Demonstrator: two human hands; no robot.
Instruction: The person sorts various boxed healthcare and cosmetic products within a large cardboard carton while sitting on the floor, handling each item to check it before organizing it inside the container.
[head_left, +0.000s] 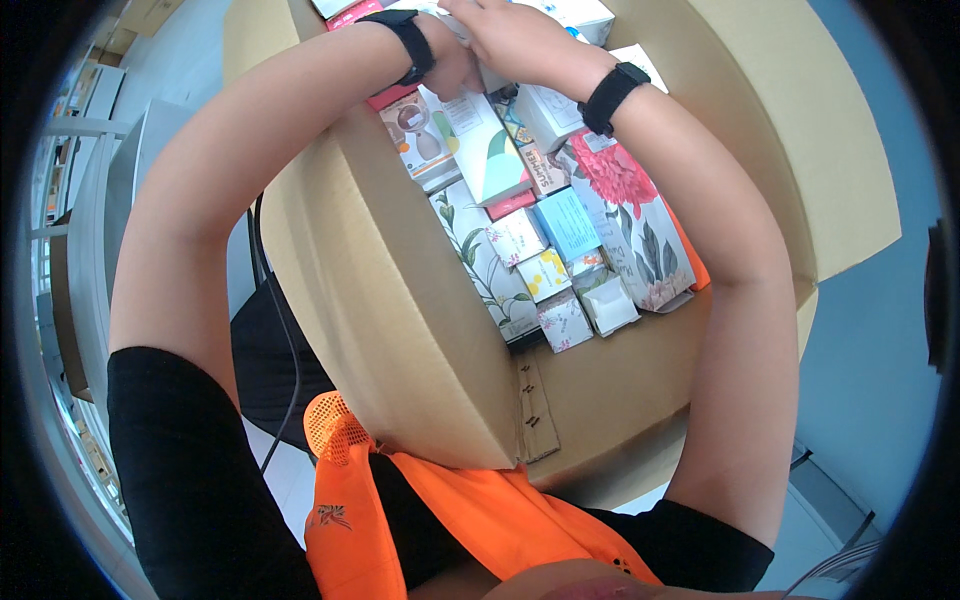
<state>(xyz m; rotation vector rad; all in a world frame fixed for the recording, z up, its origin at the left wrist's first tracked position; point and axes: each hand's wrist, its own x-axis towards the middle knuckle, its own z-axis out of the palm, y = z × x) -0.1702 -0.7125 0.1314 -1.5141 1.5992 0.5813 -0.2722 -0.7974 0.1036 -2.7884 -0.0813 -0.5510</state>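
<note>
My left hand (450, 64) and my right hand (517, 37) meet at the far end of a large open cardboard carton (435, 300), over the small boxes packed in it. White packaging shows around and between the fingers. My hands hide most of it, so whether either one grips it is unclear. Just below my left hand lies a white box with green and yellow leaf shapes (487, 154). Beside my right wrist sits a plain white box (551, 116), and next to it a long box with a pink flower print (626, 217).
Nearer me in the carton are a light blue box (568, 223), a yellow-patterned box (544, 275) and a long leaf-print box (480, 262). The carton's right flap (817, 135) stands out sideways. A black cable (289, 360) hangs left of the carton, near white shelving (90, 187).
</note>
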